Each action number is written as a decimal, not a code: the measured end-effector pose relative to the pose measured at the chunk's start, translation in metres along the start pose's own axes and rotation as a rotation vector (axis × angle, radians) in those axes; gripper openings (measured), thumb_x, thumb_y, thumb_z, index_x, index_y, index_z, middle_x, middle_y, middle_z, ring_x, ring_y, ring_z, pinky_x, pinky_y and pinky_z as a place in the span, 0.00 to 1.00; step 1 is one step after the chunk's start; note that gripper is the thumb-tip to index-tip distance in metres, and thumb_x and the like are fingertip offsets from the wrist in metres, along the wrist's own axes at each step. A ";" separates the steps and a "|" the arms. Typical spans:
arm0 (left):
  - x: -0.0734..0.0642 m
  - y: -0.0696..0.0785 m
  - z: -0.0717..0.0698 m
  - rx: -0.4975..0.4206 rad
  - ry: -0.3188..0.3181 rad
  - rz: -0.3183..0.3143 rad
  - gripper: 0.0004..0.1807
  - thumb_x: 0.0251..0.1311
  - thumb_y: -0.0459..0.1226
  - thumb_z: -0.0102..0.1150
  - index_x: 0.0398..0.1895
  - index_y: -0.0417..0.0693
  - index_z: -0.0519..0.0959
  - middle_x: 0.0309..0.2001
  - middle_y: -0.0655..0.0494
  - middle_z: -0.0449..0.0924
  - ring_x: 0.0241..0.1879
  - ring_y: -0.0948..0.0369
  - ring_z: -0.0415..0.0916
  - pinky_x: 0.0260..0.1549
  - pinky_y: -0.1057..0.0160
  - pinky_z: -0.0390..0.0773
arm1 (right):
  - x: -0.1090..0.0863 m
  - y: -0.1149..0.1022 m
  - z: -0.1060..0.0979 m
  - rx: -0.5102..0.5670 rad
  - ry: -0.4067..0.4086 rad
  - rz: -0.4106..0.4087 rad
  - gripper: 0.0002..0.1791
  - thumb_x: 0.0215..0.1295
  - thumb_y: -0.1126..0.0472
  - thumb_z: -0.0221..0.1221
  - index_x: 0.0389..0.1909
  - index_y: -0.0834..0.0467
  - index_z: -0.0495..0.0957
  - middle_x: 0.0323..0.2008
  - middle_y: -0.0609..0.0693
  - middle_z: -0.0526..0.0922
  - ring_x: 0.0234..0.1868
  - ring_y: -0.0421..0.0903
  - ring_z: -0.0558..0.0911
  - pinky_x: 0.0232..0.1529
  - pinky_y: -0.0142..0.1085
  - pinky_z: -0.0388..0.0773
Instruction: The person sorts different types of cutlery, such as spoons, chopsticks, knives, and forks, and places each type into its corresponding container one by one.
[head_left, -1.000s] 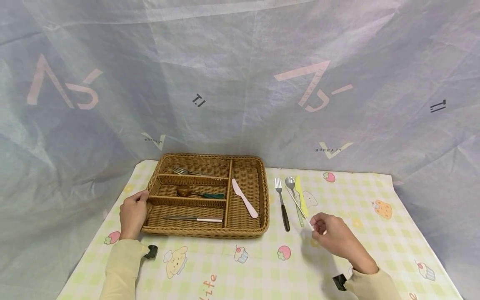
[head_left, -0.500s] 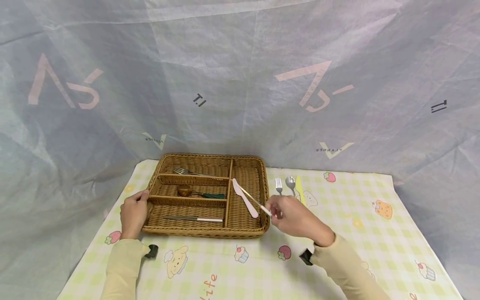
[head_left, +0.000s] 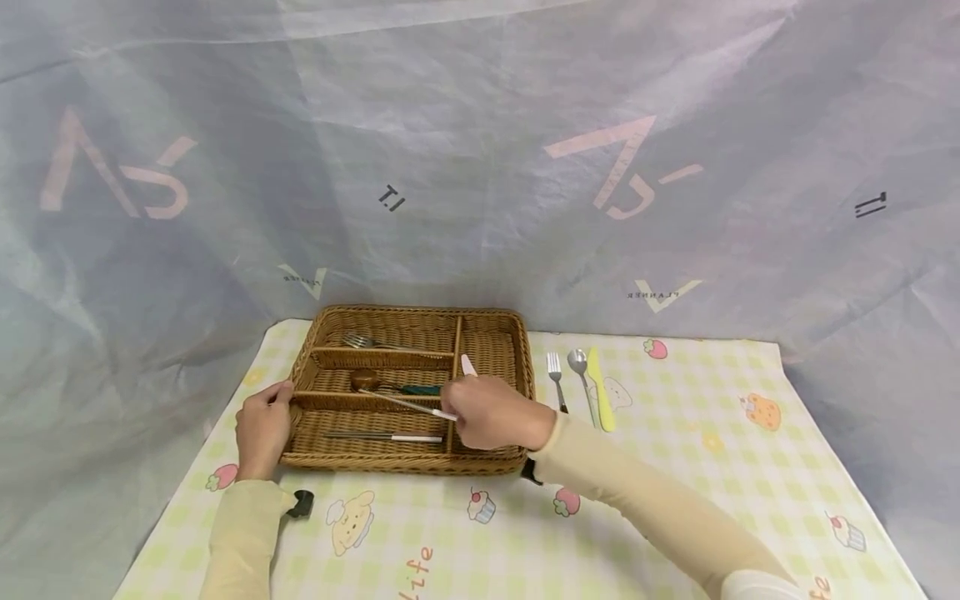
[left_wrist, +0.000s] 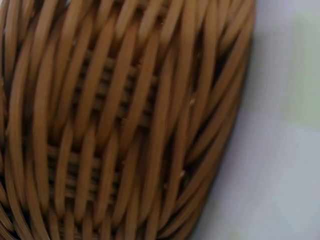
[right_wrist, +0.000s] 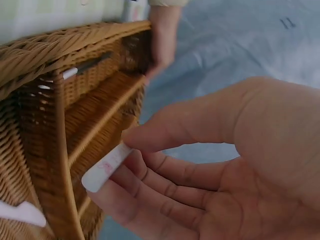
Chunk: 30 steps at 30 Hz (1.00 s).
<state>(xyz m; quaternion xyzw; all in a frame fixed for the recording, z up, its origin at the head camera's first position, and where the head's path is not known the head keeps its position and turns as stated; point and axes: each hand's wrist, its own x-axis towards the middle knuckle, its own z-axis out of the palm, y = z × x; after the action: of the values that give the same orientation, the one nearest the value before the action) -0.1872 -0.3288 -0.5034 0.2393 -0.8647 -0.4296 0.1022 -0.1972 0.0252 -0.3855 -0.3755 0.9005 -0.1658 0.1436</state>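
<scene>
My right hand (head_left: 491, 412) pinches a chopstick (head_left: 405, 404) by its white end, between thumb and fingers in the right wrist view, where the patterned end (right_wrist: 106, 169) shows. Its thin metal part slants left over the divider between the middle and front compartments of the wicker cutlery tray (head_left: 390, 465). At the tray's left end, my left hand (head_left: 262, 429) grips the rim; some of its fingers are hidden. White-ended chopsticks (head_left: 382, 437) lie in the front compartment. A brown-bowled spoon (head_left: 364, 381) with a green handle lies in the middle one.
A fork (head_left: 375, 342) lies in the back compartment. My right hand partly covers a pink knife (head_left: 468, 365) in the right compartment. On the tablecloth right of the tray lie another fork (head_left: 554, 371), a spoon (head_left: 578, 362) and a yellow knife (head_left: 600, 392). A curtain (head_left: 480, 167) hangs behind.
My right hand has carried the chopstick left from beside the loose cutlery, across the right compartment, to above the front-left compartments. My left hand stays at the tray's left end.
</scene>
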 end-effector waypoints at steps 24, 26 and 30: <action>0.000 -0.002 0.001 0.003 0.035 0.019 0.31 0.85 0.54 0.43 0.73 0.42 0.78 0.70 0.34 0.77 0.69 0.31 0.71 0.69 0.28 0.66 | 0.091 -0.022 0.049 -0.185 -0.159 -0.031 0.28 0.73 0.69 0.66 0.20 0.49 0.59 0.18 0.42 0.49 0.21 0.39 0.49 0.23 0.32 0.50; 0.000 -0.002 0.001 0.002 0.034 0.017 0.31 0.85 0.54 0.43 0.73 0.42 0.78 0.70 0.34 0.77 0.69 0.30 0.71 0.69 0.28 0.66 | 0.090 -0.023 0.051 -0.219 -0.147 -0.029 0.24 0.73 0.69 0.66 0.22 0.50 0.65 0.18 0.42 0.55 0.21 0.39 0.53 0.24 0.32 0.53; 0.000 -0.002 0.001 0.001 0.037 0.013 0.31 0.85 0.54 0.44 0.73 0.41 0.79 0.70 0.33 0.77 0.69 0.30 0.71 0.69 0.28 0.66 | 0.087 -0.023 0.059 -0.285 -0.142 -0.032 0.16 0.75 0.68 0.65 0.28 0.50 0.76 0.20 0.43 0.66 0.22 0.39 0.58 0.24 0.33 0.58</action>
<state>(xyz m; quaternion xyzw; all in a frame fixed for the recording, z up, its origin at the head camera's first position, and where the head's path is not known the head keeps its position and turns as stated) -0.1868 -0.3287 -0.5059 0.2418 -0.8645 -0.4238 0.1208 -0.2192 -0.0647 -0.4410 -0.4172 0.8964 -0.0115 0.1496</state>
